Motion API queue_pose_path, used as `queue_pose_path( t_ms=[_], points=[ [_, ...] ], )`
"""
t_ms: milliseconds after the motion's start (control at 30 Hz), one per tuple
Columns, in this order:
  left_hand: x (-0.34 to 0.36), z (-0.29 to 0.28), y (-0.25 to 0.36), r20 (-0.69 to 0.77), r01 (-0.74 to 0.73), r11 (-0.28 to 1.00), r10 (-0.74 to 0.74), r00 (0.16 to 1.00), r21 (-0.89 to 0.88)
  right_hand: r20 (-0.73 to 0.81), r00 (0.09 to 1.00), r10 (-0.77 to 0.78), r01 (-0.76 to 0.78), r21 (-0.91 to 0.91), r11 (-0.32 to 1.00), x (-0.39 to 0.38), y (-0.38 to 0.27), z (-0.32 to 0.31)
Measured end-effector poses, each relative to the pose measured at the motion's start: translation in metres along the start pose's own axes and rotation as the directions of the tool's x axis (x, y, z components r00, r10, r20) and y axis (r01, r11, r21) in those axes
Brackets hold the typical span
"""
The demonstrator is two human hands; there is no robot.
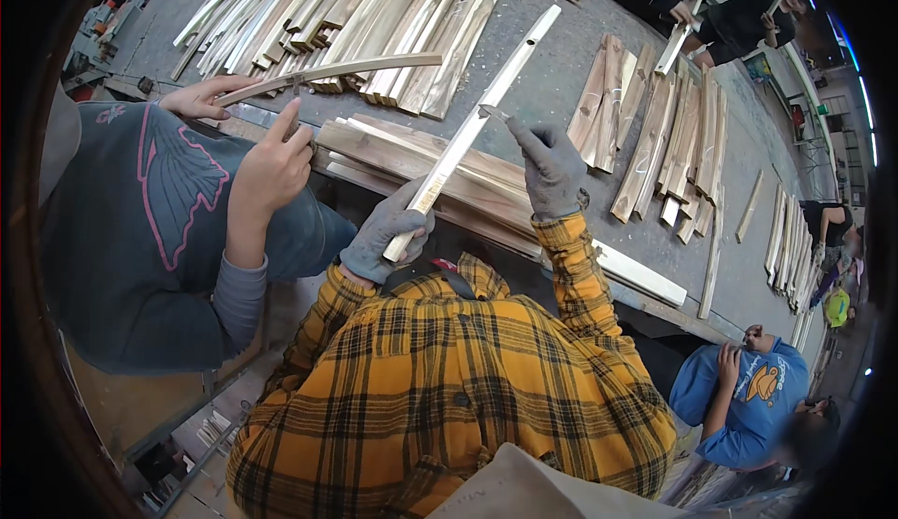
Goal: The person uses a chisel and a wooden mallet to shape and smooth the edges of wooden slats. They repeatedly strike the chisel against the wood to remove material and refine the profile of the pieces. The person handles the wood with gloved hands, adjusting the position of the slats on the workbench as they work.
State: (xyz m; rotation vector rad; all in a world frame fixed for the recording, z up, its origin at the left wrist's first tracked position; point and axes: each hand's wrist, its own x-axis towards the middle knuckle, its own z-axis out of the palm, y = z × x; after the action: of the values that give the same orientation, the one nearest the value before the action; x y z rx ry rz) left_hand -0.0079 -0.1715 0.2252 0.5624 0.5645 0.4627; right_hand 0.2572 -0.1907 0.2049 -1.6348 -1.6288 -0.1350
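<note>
My left hand (385,231), in a grey glove, is closed around the near end of a long pale wooden strip (455,159). The strip slants away over the table, with a dark hole or knot near its far end. In my right hand (552,171), also gloved in grey, is a small putty knife (496,113). Its metal blade meets the strip at a dark spot about midway along; most of its handle is hidden by my fingers. Beneath the strip, a stack of wooden boards (374,150) lies along the table's near edge.
Many wooden strips (360,28) cover the grey table (538,65) at far left, with more bundles (669,145) at right. Close on my left, a person (159,229) handles a curved strip (360,68). A person in blue (748,393) is at right; others stand across the table.
</note>
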Motion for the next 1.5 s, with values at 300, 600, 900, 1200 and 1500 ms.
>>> queue_pose_path(
  t_ms=[300, 600, 900, 1200, 1500],
  points=[
    [-0.003, -0.001, 0.003, 0.016, -0.011, 0.998, 0.010, 1.000, 0.059, -0.013, 0.999, 0.032, -0.032, -0.014, 0.999, -0.002, 0.005, -0.011],
    [-0.002, 0.001, 0.004, -0.010, -0.013, 0.991, 0.015, 1.000, 0.133, 0.104, 0.994, -0.015, 0.013, 0.020, 1.000, -0.005, -0.006, -0.020],
    [-0.003, -0.001, 0.004, -0.015, -0.007, 0.984, 0.010, 1.000, 0.176, 0.105, 0.994, 0.024, -0.028, 0.042, 0.999, -0.002, -0.005, -0.016],
    [0.002, -0.005, 0.004, 0.075, 0.051, 0.999, -0.052, 0.996, 0.016, 0.109, 0.993, 0.051, -0.067, 0.153, 0.986, -0.002, 0.005, -0.019],
    [0.014, -0.005, -0.008, 0.419, 0.354, 0.733, -0.104, 0.902, -0.581, 0.049, 0.844, 0.533, -0.435, 0.643, 0.630, -0.011, -0.003, -0.016]
  ],
)
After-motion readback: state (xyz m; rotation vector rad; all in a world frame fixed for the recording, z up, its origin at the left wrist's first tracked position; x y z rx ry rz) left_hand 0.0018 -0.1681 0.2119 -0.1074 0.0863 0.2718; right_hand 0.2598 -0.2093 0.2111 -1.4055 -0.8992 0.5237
